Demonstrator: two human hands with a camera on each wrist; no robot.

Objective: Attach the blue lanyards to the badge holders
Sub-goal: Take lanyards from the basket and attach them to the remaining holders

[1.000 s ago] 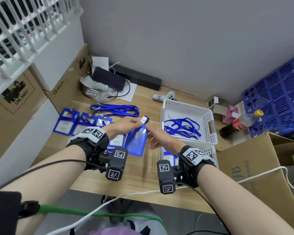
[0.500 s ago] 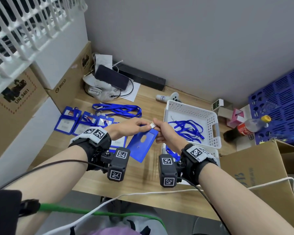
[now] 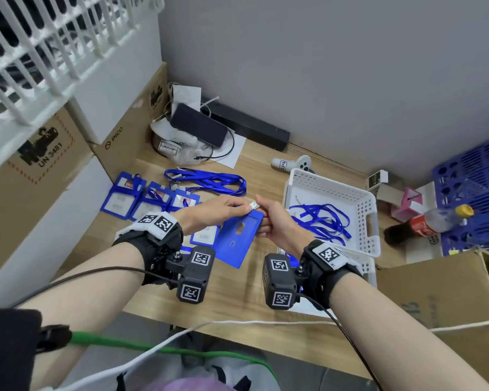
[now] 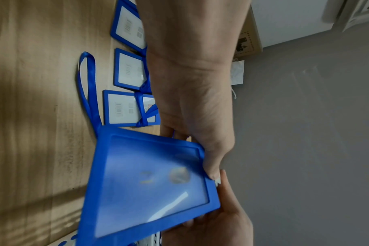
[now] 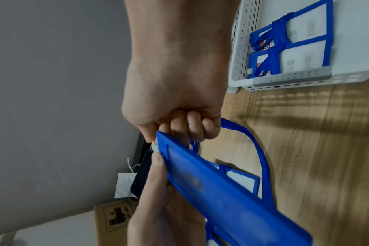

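A blue badge holder (image 3: 237,241) hangs tilted above the table between my two hands. My left hand (image 3: 244,208) pinches the small white lanyard clip (image 3: 254,206) at the holder's top corner. My right hand (image 3: 261,213) grips the same top edge, fingers curled behind the badge holder (image 5: 221,188) and thumb by the lanyard clip (image 5: 155,146). A blue strap (image 5: 260,159) loops down from it. Loose blue lanyards (image 3: 206,182) lie behind my hands. More blue lanyards (image 3: 319,221) lie in the white basket (image 3: 363,198). Several badge holders (image 3: 124,196) lie at the left.
A nearer white basket (image 5: 284,81) holds badge holders wrapped in lanyards. A cola bottle (image 3: 424,224) and blue crate (image 3: 474,193) stand at the right, an open cardboard box (image 3: 435,289) in front of them. A phone (image 3: 198,124) and controller (image 3: 294,165) lie at the back.
My right hand came in from the basket side and took hold of the holder's top edge beside the clip. The holder swung from hanging under my left hand to being held by both.
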